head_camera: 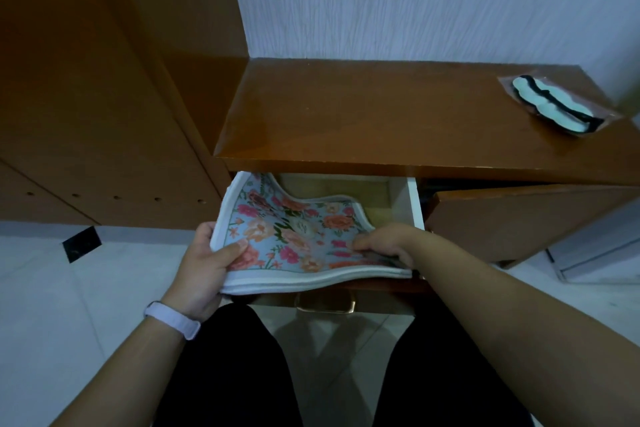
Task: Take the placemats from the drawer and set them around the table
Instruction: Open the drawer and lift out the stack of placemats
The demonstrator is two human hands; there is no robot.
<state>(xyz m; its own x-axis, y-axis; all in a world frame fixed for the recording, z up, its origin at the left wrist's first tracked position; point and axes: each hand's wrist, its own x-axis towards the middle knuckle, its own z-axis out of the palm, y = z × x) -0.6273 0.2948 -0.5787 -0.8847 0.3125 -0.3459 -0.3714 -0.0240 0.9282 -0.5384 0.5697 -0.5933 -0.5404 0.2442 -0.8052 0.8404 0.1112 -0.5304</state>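
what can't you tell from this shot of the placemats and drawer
Head view only:
- Count of placemats: the stacked white edges blur together.
- Drawer floor: covered by the placemats and the cabinet top.
- Right hand fingertips: tucked into the stack.
- The table: out of frame.
- Packet contents: too small, dim.

No legible text, labels, brands, numbers or signs in view, placemats [291, 234] printed with flowers only, unlettered
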